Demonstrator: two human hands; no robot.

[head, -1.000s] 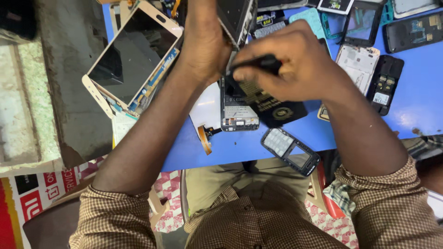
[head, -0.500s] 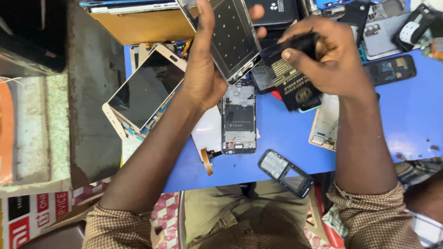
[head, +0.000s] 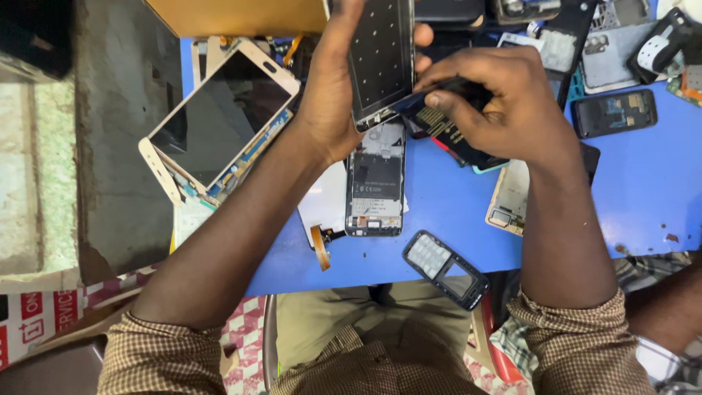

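Note:
My left hand (head: 329,95) grips a dark phone frame panel (head: 380,58) dotted with small holes, held upright above the blue table (head: 439,219). My right hand (head: 504,102) is closed on a black phone battery (head: 446,128) and presses its end against the panel's lower edge. Directly below the hands an opened phone body (head: 375,190) lies flat, its inner parts showing, on top of a white sheet with an orange flex cable (head: 319,245).
A white-framed phone screen (head: 219,124) leans at the table's left edge. A small keypad phone (head: 446,269) lies near the front edge. Several phones and phone parts (head: 614,113) crowd the back right. A brown box (head: 234,16) stands at the back. Another person's arm (head: 669,307) shows lower right.
Both hands have lifted the panel away from the table. The panel has turned more upright, and the right hand with the battery has moved in against its lower edge.

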